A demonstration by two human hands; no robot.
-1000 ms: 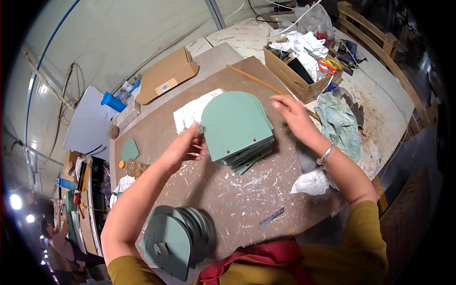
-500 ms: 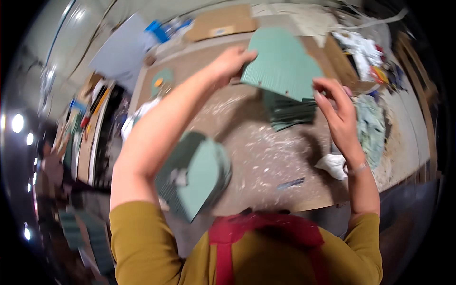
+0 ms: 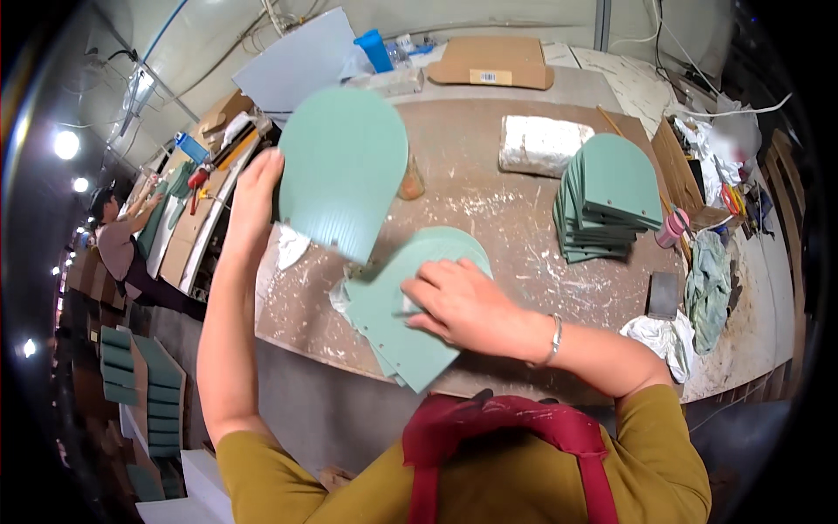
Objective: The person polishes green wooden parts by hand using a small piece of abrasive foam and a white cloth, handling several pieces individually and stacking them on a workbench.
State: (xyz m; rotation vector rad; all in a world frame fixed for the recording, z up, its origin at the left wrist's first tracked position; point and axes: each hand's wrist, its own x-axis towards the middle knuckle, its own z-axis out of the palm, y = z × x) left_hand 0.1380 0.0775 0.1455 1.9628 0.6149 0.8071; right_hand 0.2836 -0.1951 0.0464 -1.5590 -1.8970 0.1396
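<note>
My left hand holds a green arch-shaped panel by its left edge, raised and tilted above the brown worktable. My right hand lies flat on a low pile of the same green panels at the table's near edge. A taller stack of green panels stands further right on the table, away from both hands.
A white wrapped block, a pink tape roll, a dark block and crumpled cloths lie on the table. Flat cardboard and a grey sheet lie behind. Another person works at far left beside green panel stacks.
The view swung left. My left hand carried the green panel from over the right stack toward the left pile. My right hand dropped onto the near pile.
</note>
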